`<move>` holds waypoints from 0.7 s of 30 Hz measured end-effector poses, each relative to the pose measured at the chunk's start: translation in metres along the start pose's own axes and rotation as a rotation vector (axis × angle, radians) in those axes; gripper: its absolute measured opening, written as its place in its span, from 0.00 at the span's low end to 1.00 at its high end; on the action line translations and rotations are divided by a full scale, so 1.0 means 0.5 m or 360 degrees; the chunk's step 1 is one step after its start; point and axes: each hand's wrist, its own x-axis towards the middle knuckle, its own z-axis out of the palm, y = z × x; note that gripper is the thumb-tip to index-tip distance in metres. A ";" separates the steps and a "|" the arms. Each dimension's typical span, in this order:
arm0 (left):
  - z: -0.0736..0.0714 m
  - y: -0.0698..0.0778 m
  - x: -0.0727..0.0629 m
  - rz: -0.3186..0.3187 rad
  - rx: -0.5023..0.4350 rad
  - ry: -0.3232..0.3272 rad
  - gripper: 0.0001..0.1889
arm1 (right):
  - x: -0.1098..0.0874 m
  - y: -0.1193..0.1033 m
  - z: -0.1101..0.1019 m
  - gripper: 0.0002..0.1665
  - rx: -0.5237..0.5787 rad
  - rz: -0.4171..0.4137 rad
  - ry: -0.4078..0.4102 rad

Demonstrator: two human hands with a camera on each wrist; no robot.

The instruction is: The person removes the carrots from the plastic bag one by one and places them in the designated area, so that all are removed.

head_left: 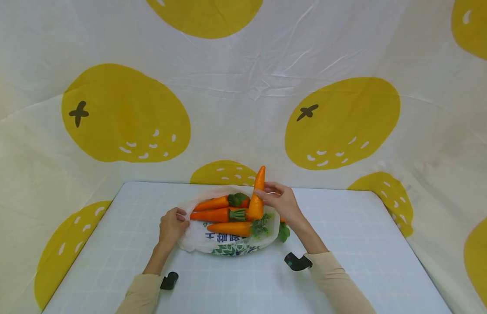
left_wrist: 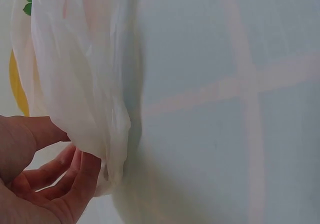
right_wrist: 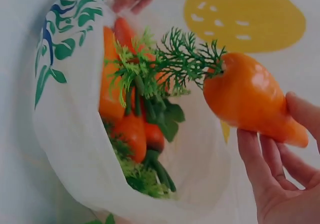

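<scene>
Landmark: white plastic bag [head_left: 196,237]. Largest item, behind the bag: creased pale cloth backdrop [head_left: 243,113] with big yellow fruit [head_left: 129,113] printed on it; it also closes off both sides. Beneath the bag: tabletop [head_left: 345,253], pale blue, faint light grid, apparently flat.

Bag: thin, limp, crumpled, leaf print [head_left: 235,250] on near wall. Judged soft, nearly weightless itself, prone to sag or tear; best held by the rim.

At the bag's left edge: left hand [head_left: 173,224], thumb and fingers pinching the film. Above the bag's right part: right hand [head_left: 282,203], gripping one carrot [head_left: 257,205] between thumb and fingers, tip upward, over the bag's mouth. In the mouth: several other carrots [head_left: 229,229], tips mostly toward the bag's left; full count hidden.

Held carrot: smooth, glossy. Judged artificial, light, stiff, slightly slippery, not fragile; best hold mid-body.

Smallest, at its thick end, toward the bag: feathery greens [right_wrist: 187,59]. Probably flexible, a poor grip; cannot tell whether they touch the contents.
</scene>
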 end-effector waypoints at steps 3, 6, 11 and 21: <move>-0.001 -0.004 0.000 -0.0017 0.0002 -0.0005 0.11 | 0.004 0.001 -0.020 0.31 0.0041 0.0037 0.0037; -0.003 -0.007 0.000 -0.0013 -0.0005 0.0001 0.11 | 0.006 0.000 -0.041 0.31 0.0075 0.0081 0.0057; -0.006 -0.014 0.000 0.0009 -0.0027 0.0015 0.11 | 0.010 0.006 -0.077 0.34 0.0098 0.0134 0.0066; -0.008 -0.017 0.002 -0.0010 -0.0052 -0.0002 0.11 | 0.007 0.029 -0.148 0.38 0.0137 0.0200 0.0171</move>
